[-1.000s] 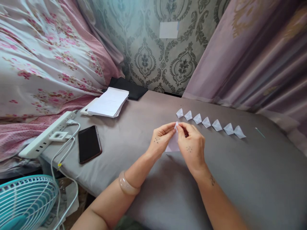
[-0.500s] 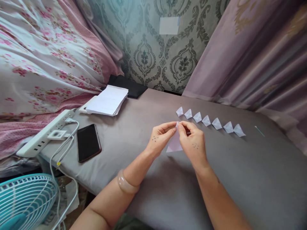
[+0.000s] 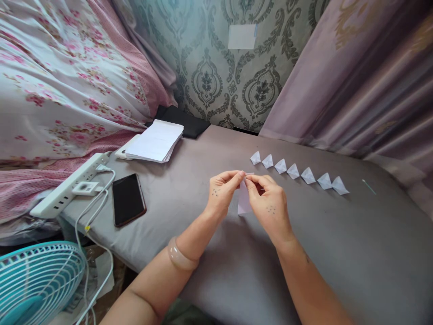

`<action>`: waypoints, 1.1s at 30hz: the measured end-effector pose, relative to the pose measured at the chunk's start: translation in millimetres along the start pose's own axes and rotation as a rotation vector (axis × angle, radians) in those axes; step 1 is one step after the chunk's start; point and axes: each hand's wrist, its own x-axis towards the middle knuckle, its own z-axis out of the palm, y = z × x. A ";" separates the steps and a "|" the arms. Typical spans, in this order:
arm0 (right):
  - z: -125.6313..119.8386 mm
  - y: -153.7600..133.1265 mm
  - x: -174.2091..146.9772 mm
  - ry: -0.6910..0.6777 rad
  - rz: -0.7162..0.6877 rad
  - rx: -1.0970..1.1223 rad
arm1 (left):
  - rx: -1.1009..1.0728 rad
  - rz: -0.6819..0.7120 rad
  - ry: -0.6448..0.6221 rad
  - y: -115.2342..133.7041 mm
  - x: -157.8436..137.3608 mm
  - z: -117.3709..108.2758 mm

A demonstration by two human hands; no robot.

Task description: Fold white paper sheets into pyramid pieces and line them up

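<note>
Above the grey-covered surface, my left hand (image 3: pixel 221 192) and my right hand (image 3: pixel 269 198) meet at the top of a sheet of white paper (image 3: pixel 244 202). Thumb and fingers of both hands pinch its upper edge, where a thin strip looks folded over. The lower part of the paper hangs down between the hands; my right hand covers its right side. Beyond my right hand, several small folded paper pieces (image 3: pixel 292 171), pointed and white, stand in a slanting row.
A stack of white paper (image 3: pixel 154 140) lies at the back left, near a black cloth-like item (image 3: pixel 186 121). Left of my hands are a phone (image 3: pixel 128 200), a power strip (image 3: pixel 71 185) with cables and a blue fan (image 3: pixel 37 280). A cotton swab (image 3: pixel 368 186) lies far right.
Both hands have shifted their pinch at the paper's top edge, and the paper has turned slightly. A narrow strip now shows above the fingertips. The whole view has moved a little.
</note>
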 end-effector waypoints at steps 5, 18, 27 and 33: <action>-1.5 0.3 1.6 -0.037 0.034 -0.078 | 0.014 0.060 -0.001 0.7 -0.3 -0.6; -13.4 12.2 7.2 -0.161 0.109 -0.189 | -0.035 -0.089 -0.014 -3.1 6.3 -6.6; -20.9 15.3 17.3 -0.355 0.298 0.415 | -0.148 -0.105 -0.039 -0.1 11.9 -11.2; -6.7 10.9 12.1 -0.406 0.389 0.463 | -0.074 -0.033 -0.030 -0.1 6.6 -8.6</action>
